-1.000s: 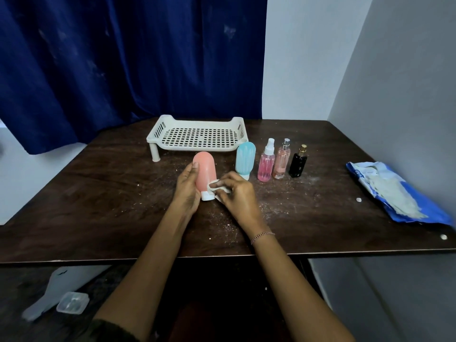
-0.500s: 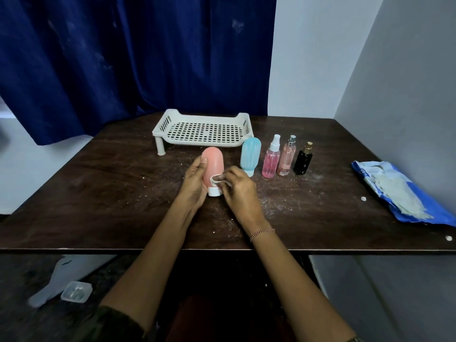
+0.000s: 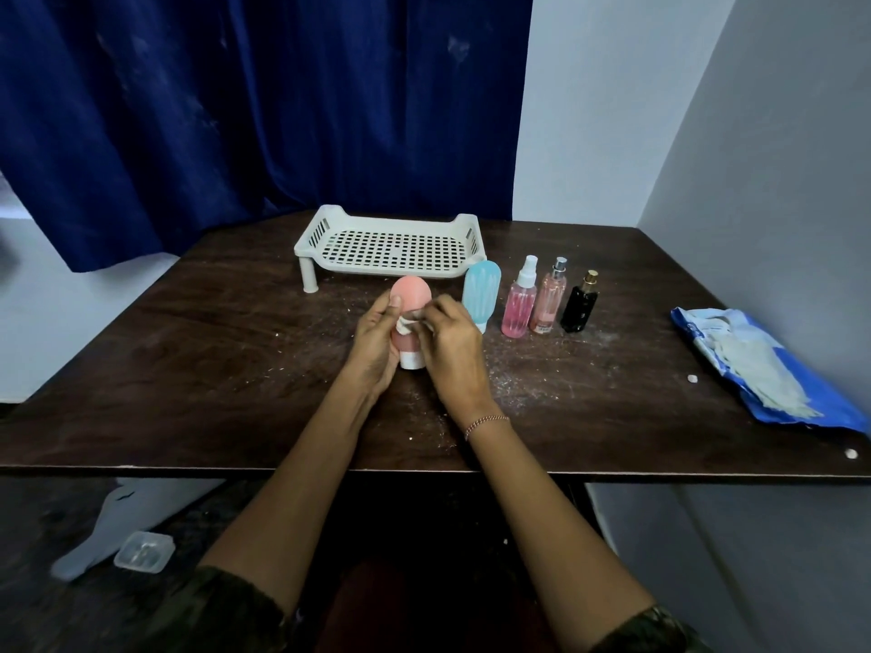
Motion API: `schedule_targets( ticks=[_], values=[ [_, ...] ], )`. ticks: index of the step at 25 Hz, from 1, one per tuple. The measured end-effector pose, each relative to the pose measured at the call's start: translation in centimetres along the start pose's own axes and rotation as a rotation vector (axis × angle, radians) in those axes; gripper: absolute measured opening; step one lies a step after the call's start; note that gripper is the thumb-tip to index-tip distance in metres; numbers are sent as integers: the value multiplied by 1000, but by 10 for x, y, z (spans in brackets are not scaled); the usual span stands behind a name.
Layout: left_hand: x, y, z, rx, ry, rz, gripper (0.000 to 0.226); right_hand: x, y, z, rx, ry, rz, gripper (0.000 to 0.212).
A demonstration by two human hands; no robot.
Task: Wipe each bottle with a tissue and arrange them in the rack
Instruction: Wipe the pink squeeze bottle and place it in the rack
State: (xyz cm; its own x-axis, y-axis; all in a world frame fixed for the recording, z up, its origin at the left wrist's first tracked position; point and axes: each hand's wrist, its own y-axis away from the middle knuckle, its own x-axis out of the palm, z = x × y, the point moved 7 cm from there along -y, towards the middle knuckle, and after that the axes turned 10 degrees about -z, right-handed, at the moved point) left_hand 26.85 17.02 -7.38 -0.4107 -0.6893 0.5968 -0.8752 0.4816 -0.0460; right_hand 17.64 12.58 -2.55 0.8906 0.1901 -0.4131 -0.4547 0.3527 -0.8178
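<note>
Pink bottle (image 3: 411, 294) stands cap-down on the dark tabletop (image 3: 188, 346) just in front of the white rack (image 3: 391, 249), the left hand (image 3: 374, 344) curled round its side, the right hand (image 3: 452, 351) pinching a wad of tissue (image 3: 406, 324) against its front.

Dark table (image 3: 212, 369): white rack (image 3: 391, 247) at far edge; teal bottle (image 3: 480, 294), pink spray bottle (image 3: 518, 308), rose bottle (image 3: 549, 299) and black bottle (image 3: 579, 308) in a row beside it; tissue pack (image 3: 754, 369) at right edge.

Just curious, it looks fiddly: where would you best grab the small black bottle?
Probably the black bottle round its wide body, coming from the right: it stands upright, that side is open, and the silver-capped pink bottle stands close on its left.
</note>
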Motion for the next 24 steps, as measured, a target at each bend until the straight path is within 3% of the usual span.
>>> schedule_targets(
  ticks=[9, 16, 24],
  values=[
    [4, 2, 0, 30, -52, 40, 31, -7, -52, -13, 170, -159, -52, 12],
    [5, 3, 0, 37, -65, 65, 27, -13, -37, -24, 223, -230, -119, 10],
    [-8, -5, 4, -5, -32, -72, 22, -6, 12, -37, 359, -279, -58, 15]
  ],
)
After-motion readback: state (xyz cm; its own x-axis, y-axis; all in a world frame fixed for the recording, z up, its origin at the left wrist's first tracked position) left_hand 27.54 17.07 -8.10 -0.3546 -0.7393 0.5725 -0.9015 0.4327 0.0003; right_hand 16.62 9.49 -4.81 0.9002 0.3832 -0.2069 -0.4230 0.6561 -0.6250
